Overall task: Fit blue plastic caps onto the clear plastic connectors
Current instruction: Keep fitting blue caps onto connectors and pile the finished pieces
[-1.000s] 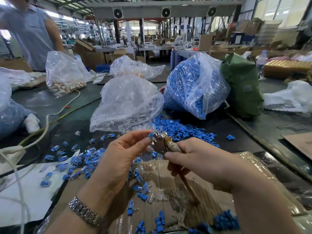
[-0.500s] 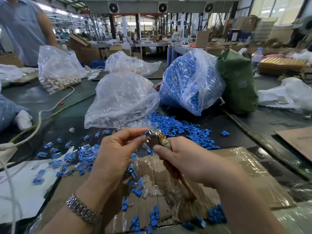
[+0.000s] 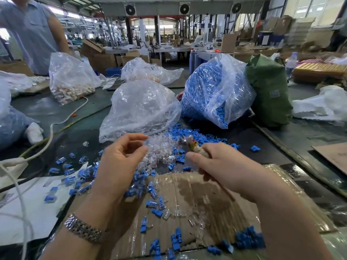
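From the head camera, both hands are up over the dark counter point(image 3: 309, 132). The left hand point(image 3: 120, 162), a metal watch point(image 3: 82, 228) on its wrist, hangs with fingers loosely curled and thumb apart from them; nothing shows between them. The right hand point(image 3: 221, 166) is curled around a small tool point(image 3: 190, 144), whose metal tip and yellowish body poke out past the thumb, blurred, so what exactly it is cannot be told.

Between and just beyond the two hands lies a heap of clear plastic connectors point(image 3: 161, 152), spilling from a big clear bag point(image 3: 140, 107). Right behind that, loose blue plastic caps point(image 3: 197, 135) are strewn across the counter, below a bulging bag of blue caps point(image 3: 212, 91), with a green sack point(image 3: 270, 91) just beside it on the right.

Down under the forearms, a taped cardboard sheet point(image 3: 187, 199) carries scattered blue and clear pieces. Off to the left, capped pieces point(image 3: 75, 177) lie on the counter and on white paper point(image 3: 28, 209). A white cable point(image 3: 56, 122) snakes across there. At far left, another person in a blue shirt point(image 3: 32, 32) stands beside a further clear bag point(image 3: 69, 79).
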`<action>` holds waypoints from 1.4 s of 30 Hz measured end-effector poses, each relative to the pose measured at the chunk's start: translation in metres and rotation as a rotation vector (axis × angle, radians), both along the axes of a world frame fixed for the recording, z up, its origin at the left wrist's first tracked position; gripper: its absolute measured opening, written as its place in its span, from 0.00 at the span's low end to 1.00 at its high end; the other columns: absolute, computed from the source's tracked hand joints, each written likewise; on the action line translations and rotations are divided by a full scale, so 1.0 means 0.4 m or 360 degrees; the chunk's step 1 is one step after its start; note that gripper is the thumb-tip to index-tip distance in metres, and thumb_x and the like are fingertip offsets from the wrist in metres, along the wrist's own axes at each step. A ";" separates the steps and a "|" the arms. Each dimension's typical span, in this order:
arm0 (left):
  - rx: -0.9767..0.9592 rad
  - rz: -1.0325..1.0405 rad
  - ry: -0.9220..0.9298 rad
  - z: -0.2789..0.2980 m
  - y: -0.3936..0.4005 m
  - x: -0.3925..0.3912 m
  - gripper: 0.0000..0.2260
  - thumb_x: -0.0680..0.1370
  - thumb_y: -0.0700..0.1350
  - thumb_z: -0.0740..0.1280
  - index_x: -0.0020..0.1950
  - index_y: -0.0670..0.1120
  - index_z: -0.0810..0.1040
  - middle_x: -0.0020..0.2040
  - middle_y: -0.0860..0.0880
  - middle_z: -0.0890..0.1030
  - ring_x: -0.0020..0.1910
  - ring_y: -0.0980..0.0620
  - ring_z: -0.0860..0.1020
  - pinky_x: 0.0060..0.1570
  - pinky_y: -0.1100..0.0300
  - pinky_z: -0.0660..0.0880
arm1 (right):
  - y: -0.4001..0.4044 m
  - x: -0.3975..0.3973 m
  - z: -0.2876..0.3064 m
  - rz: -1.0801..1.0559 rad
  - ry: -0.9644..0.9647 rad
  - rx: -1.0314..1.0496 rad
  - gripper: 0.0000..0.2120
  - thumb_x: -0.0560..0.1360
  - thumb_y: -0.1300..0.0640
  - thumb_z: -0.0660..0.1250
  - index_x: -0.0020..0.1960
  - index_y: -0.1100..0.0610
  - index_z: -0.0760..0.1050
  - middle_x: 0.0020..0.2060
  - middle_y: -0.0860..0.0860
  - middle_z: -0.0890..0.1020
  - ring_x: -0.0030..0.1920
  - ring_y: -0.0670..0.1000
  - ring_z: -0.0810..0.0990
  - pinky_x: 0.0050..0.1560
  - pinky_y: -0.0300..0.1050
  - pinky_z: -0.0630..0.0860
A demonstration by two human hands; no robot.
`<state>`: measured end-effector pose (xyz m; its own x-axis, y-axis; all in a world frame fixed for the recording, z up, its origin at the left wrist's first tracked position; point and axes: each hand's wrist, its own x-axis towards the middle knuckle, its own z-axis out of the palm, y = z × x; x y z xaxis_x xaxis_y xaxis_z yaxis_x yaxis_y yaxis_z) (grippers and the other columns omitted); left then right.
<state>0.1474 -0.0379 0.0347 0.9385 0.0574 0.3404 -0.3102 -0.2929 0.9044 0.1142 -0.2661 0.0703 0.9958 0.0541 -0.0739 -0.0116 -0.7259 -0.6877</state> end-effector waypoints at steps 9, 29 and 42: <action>0.1272 0.0429 -0.0229 -0.013 0.013 0.011 0.09 0.77 0.42 0.68 0.52 0.53 0.83 0.51 0.55 0.74 0.55 0.53 0.71 0.58 0.47 0.67 | -0.024 0.020 -0.058 -0.0302 0.0229 -0.0948 0.18 0.79 0.40 0.66 0.42 0.52 0.66 0.51 0.53 0.74 0.57 0.58 0.72 0.63 0.61 0.68; 0.1488 -0.0380 -0.0264 -0.067 -0.085 0.054 0.10 0.81 0.45 0.67 0.61 0.51 0.83 0.57 0.54 0.78 0.58 0.55 0.73 0.60 0.61 0.70 | 0.070 0.096 -0.101 0.0130 -0.0363 -0.1251 0.10 0.81 0.56 0.63 0.60 0.48 0.79 0.56 0.49 0.76 0.61 0.54 0.68 0.60 0.57 0.61; 0.0810 -0.0466 0.0036 -0.020 -0.076 0.012 0.07 0.80 0.44 0.69 0.55 0.54 0.82 0.44 0.57 0.85 0.42 0.65 0.82 0.43 0.72 0.77 | 0.044 0.068 -0.076 0.0053 -0.0495 -0.0443 0.04 0.82 0.54 0.63 0.53 0.49 0.77 0.46 0.46 0.80 0.50 0.50 0.77 0.58 0.52 0.72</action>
<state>0.1521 -0.0682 0.0267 0.8981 -0.3706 0.2367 -0.4256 -0.5972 0.6799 0.1416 -0.2486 0.0401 0.9710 0.1069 0.2140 0.1922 -0.8810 -0.4323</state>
